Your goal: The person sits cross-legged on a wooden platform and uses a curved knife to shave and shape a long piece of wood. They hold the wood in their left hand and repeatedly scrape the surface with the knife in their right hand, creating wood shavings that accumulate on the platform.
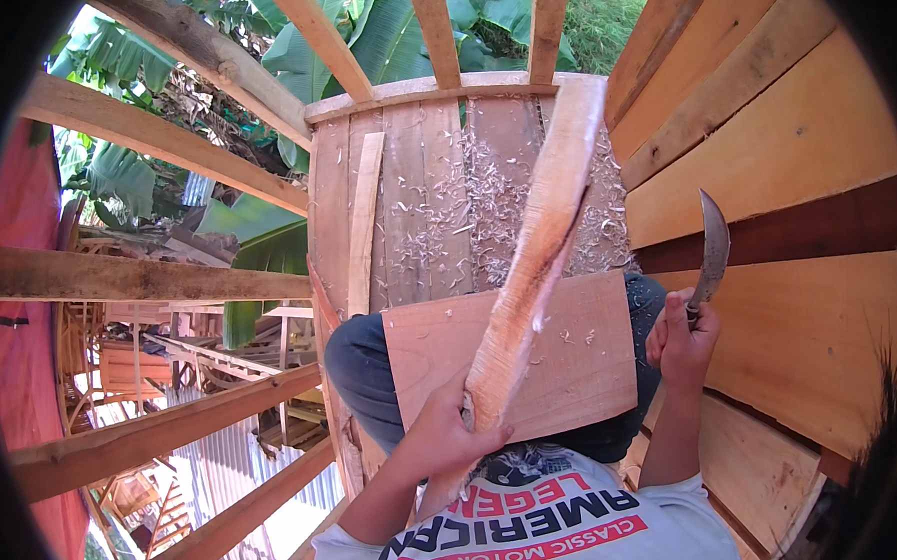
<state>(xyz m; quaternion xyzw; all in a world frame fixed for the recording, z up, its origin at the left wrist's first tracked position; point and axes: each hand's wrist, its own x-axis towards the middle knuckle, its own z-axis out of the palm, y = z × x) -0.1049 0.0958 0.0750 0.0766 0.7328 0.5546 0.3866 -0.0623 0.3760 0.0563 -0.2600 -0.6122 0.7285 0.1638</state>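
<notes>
Nearest the camera, a flat board (pixel 562 360) rests across the lap. On it leans a long wooden slat (pixel 538 266), stiff, probably light, rough-edged; the left hand (pixel 445 435) grips its lower end, the sensible hold. Its top reaches over the shaving-strewn plank floor (pixel 415 201). The right hand (pixel 679 342) is closed around a curved knife (pixel 713 253), close to the plank wall (pixel 784 165); open framing lies left.

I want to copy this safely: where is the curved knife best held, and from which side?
Hold the knife by its handle at the lower end, coming from below, as the right hand does. The curved blade rises bare above the fist, so any grip higher up would meet metal. The left hand holds the plank.
</notes>
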